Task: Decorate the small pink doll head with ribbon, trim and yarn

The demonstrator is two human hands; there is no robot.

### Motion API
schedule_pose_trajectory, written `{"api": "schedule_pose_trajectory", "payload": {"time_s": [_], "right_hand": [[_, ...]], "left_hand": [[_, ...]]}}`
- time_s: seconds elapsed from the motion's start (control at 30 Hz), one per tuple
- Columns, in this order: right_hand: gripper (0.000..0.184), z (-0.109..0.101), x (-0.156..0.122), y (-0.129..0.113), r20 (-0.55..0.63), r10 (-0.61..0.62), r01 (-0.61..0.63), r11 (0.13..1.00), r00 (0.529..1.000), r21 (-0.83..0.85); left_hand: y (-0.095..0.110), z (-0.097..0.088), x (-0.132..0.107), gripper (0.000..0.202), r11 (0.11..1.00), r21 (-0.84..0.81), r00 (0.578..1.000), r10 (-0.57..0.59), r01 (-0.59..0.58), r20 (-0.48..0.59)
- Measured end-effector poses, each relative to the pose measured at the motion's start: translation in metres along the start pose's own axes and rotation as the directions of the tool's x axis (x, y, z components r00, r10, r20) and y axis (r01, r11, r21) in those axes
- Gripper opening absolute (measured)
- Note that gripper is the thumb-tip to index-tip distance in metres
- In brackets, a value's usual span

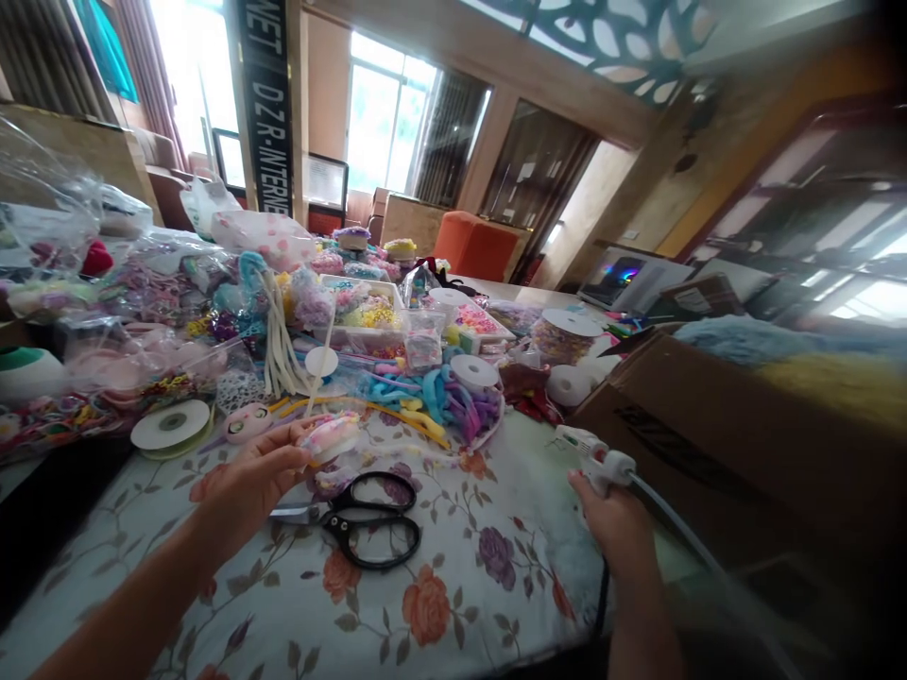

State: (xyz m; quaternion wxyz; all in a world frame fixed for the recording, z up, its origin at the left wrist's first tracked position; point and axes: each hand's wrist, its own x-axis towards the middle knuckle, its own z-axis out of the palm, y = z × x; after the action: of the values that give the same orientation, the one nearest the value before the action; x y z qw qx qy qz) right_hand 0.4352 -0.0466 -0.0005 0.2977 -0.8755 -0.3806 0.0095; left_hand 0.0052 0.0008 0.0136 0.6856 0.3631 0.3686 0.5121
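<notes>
In my left hand a small pastel pink and yellow craft piece is pinched between thumb and fingers. A thin cream strip rises just behind it; whether the two are joined I cannot tell. My right hand is wrapped around a white glue gun, its nozzle pointing left. A long, clear glue stick trails from the gun's back end. Black-handled scissors lie on the floral tablecloth below the craft piece, their blades partly behind my left wrist.
Heaped craft supplies fill the table's far side: ribbon spools, fuzzy blue and purple stems, and a white tray of beads. An open cardboard box of fluffy blue and yellow material stands beyond my right hand. Behind is an orange chair.
</notes>
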Motion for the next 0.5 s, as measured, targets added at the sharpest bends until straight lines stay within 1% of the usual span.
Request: {"api": "schedule_pose_trajectory", "payload": {"time_s": [0.1, 0.2, 0.37, 0.5], "right_hand": [[0.028, 0.012, 0.022, 0.004, 0.061, -0.047, 0.047, 0.999, 0.997, 0.011], [0.026, 0.02, 0.029, 0.006, 0.107, -0.081, 0.077, 0.996, 0.991, 0.037], [0.031, 0.021, 0.036, 0.012, 0.182, -0.112, 0.104, 0.993, 0.977, 0.052], [0.034, 0.023, 0.046, 0.009, 0.214, -0.132, 0.129, 0.991, 0.968, 0.028]], "left_hand": [[0.0, 0.0, 0.001, 0.02, 1.0, 0.016, 1.0, -0.003, 0.003, 0.013], [-0.001, -0.002, 0.002, 0.019, 1.0, 0.029, 1.0, -0.004, 0.004, 0.02], [-0.002, -0.002, 0.002, 0.017, 1.0, 0.026, 1.0, -0.005, 0.005, -0.003], [-0.002, -0.001, 0.001, 0.017, 1.0, 0.009, 1.0, -0.007, 0.007, 0.007]]}}
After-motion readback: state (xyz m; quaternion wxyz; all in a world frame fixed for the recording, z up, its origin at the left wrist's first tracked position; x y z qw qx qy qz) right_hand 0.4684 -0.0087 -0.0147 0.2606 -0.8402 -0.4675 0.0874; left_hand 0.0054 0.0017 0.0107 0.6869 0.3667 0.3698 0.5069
